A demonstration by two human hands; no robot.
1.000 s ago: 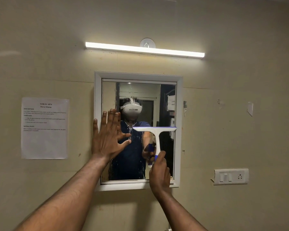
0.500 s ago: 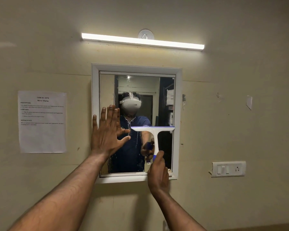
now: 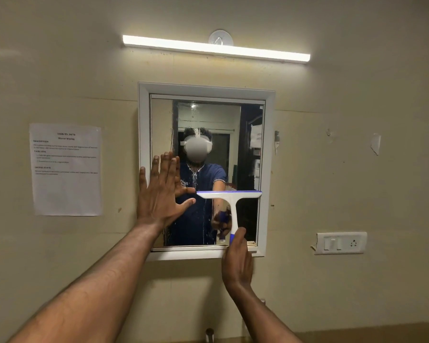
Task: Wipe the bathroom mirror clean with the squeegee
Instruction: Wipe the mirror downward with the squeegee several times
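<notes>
A white-framed mirror (image 3: 144,134) hangs on the beige wall, its glass streaked with wet drips down the middle. My left hand (image 3: 160,194) lies flat with fingers spread against the mirror's left side, overlapping the frame. A white squeegee (image 3: 229,196) with a blue blade edge and blue grip stands upright on the right half of the glass, blade horizontal at about mid-height. My right hand (image 3: 237,263) is closed around the handle's lower end, in front of the mirror's bottom frame.
A printed paper sheet (image 3: 66,169) is taped to the wall left of the mirror. A tube light (image 3: 216,48) glows above. A switch and socket plate (image 3: 341,243) sits at the lower right. A tap top (image 3: 209,334) shows at the bottom edge.
The view has tilted up, so the mirror sits lower in the frame. The squeegee blade sits slightly lower on the glass than a second ago. My left hand stays flat on the mirror.
</notes>
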